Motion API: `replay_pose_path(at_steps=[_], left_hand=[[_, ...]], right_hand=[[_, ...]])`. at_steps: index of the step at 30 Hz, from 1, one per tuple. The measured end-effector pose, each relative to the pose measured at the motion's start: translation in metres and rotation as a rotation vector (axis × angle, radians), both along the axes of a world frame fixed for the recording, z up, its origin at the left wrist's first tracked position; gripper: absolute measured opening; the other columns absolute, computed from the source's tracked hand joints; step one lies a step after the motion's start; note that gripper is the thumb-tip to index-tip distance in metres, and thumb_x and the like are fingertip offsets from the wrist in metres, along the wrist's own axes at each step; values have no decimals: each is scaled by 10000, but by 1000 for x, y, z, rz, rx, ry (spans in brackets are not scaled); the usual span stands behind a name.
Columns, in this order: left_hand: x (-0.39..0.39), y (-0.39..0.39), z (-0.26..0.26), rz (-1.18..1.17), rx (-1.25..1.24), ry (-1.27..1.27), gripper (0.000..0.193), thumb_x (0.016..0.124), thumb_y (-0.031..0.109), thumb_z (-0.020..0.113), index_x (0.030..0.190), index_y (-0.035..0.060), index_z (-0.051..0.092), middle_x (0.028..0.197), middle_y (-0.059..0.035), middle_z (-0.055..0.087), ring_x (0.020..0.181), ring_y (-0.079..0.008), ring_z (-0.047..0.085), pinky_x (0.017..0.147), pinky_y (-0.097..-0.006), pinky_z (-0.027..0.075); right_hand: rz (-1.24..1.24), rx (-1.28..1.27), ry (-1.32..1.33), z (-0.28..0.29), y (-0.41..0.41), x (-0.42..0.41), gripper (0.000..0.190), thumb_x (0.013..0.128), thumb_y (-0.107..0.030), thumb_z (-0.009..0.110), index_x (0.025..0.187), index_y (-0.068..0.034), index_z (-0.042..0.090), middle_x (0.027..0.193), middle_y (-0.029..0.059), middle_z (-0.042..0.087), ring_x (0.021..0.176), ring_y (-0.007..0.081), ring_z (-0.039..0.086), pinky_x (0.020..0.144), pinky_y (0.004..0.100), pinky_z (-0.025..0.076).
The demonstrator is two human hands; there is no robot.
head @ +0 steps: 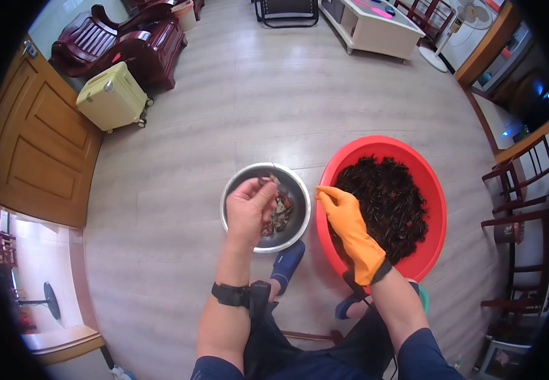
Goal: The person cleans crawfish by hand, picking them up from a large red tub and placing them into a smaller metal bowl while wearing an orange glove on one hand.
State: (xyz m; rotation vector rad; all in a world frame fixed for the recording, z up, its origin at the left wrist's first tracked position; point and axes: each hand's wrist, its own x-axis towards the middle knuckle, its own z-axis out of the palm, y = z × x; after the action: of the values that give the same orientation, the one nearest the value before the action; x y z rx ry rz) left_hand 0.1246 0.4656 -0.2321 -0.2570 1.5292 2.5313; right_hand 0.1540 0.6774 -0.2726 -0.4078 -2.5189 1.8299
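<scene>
My bare left hand (pixel 250 205) is over a steel bowl (pixel 303 225), its fingertips pinched on a small crayfish piece (pixel 272 179). The piece is blurred and partly hidden by the fingers. Reddish and grey crayfish scraps (pixel 281 213) lie in the bowl, some of them behind my hand. My right hand (pixel 348 225) wears an orange rubber glove and is above the left rim of a red plastic basin (pixel 433 190). Its thumb and forefinger meet at the tips, and nothing shows between them. A mass of dark crayfish (pixel 383 204) fills much of the basin.
Both containers stand on a grey wood-look floor (pixel 184 156), with my blue shoes (pixel 288 261) close by. A yellow suitcase (pixel 113 97) and wooden door (pixel 42 137) are at left. Farther off are a white low table (pixel 379 35) and fan (pixel 438 57); wooden chairs (pixel 516 178) line the right.
</scene>
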Motion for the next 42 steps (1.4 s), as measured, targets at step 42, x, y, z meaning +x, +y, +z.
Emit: replay_pose_path(at_steps=[42], left_hand=[[23,39,12,191,-1008,982,199,825,22,666,1023,43,655,932,-95,639,874,-278,656,716,-374,562]], right_hand=[[245,326,128,117,-18,-5,173,826,-164,779,825,-5,710,765,120,639,734,259,623,666,370,496]])
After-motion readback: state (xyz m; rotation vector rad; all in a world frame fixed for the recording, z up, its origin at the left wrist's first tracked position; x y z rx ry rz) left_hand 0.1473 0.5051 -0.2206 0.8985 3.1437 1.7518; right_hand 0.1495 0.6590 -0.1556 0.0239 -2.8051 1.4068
